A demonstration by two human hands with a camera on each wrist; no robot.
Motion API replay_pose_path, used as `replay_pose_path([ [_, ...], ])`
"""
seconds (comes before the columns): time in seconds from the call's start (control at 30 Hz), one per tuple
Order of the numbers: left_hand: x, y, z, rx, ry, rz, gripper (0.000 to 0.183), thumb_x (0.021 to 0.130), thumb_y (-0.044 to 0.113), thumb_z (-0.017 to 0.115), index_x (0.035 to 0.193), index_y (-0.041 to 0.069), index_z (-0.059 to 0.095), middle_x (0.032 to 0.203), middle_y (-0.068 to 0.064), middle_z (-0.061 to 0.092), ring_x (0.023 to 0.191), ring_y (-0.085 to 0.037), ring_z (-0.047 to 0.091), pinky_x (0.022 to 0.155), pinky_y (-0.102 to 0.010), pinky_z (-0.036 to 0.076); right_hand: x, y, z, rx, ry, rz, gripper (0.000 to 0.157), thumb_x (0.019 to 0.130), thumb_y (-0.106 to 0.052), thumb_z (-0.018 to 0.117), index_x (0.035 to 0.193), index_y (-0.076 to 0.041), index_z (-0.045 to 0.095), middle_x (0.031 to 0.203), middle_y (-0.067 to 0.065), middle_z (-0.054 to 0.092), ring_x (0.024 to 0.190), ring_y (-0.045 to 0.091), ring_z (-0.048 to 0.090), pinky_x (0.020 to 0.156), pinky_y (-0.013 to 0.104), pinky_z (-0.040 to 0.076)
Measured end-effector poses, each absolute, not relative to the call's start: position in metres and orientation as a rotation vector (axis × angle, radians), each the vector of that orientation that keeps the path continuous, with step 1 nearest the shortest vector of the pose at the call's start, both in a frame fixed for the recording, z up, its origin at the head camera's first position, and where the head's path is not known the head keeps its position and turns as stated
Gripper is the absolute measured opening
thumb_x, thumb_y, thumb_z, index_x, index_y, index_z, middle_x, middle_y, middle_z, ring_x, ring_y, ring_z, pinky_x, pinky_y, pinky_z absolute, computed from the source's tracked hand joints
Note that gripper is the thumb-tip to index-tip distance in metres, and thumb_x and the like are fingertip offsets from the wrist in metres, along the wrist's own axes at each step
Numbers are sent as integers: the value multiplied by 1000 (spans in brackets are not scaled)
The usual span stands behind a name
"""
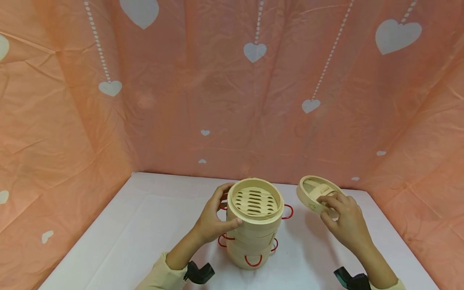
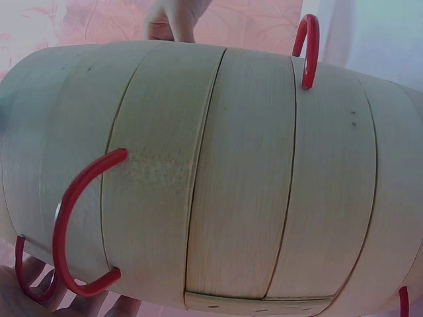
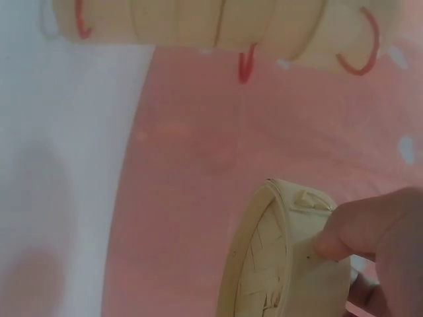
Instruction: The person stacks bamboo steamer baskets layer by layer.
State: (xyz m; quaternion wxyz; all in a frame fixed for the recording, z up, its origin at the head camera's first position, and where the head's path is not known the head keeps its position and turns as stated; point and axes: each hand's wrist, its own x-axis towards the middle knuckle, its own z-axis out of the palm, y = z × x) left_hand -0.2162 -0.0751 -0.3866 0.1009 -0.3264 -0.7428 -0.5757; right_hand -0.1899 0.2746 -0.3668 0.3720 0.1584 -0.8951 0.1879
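A tall stack of round bamboo steamer baskets [image 1: 250, 231] stands on the white table, with red loop handles [image 1: 253, 262] on its sides. Slotted openings show in the floor of its uncovered top basket [image 1: 253, 199]. My left hand [image 1: 212, 223] grips the stack near the top, thumb across the front and fingers round the left side. To the right, above the table, my right hand [image 1: 346, 221] holds the bamboo steamer lid [image 1: 307, 195] tilted, apart from the stack. In the right wrist view the thumb presses the lid's side wall [image 3: 310, 264], and woven strips show inside.
The white table [image 1: 145, 217] reaches back to a pink-orange cloth [image 1: 224, 100] printed with pale hearts, which also hangs at both sides. A black wrist strap mount [image 1: 199, 274] sits on the left wrist, another mount [image 1: 351, 278] on the right.
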Motion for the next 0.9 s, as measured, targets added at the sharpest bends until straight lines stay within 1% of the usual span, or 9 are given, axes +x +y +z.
replay_pose_path([
  [0.1,-216,-75,-386,-966,-2195,-1701,80,74,29,77,143,19,39,134,-2,53,119,-26,53,89,-32,48,-189,272,-362,425,-2281,486,29,65,1,66,92,-10,71,78,-2,60,76,22,50,64,42,37],
  [0.2,-216,-76,-386,-966,-2197,-1699,79,74,29,77,142,19,39,134,-2,53,118,-25,53,89,-32,48,-187,269,-357,456,-2262,485,29,65,1,66,91,-10,71,80,-1,61,78,23,51,67,41,37],
  [0.37,-216,-76,-385,-957,-2206,-1698,79,73,29,77,142,20,39,134,-1,53,118,-21,53,89,-31,48,-185,265,-347,511,-2228,483,31,65,3,66,92,-9,72,80,-1,60,81,21,50,73,35,34],
  [0.53,-216,-76,-385,-947,-2210,-1702,80,73,30,78,142,20,39,134,-1,53,119,-20,53,89,-31,48,-183,258,-338,539,-2201,483,32,65,4,65,93,-10,72,81,-1,59,80,18,46,73,29,31],
  [0.9,-216,-76,-386,-960,-2202,-1694,80,74,30,77,143,20,39,135,-1,53,118,-20,53,89,-31,48,-179,244,-323,592,-2169,526,35,65,6,66,96,-10,73,84,-2,61,82,15,44,74,28,32],
])
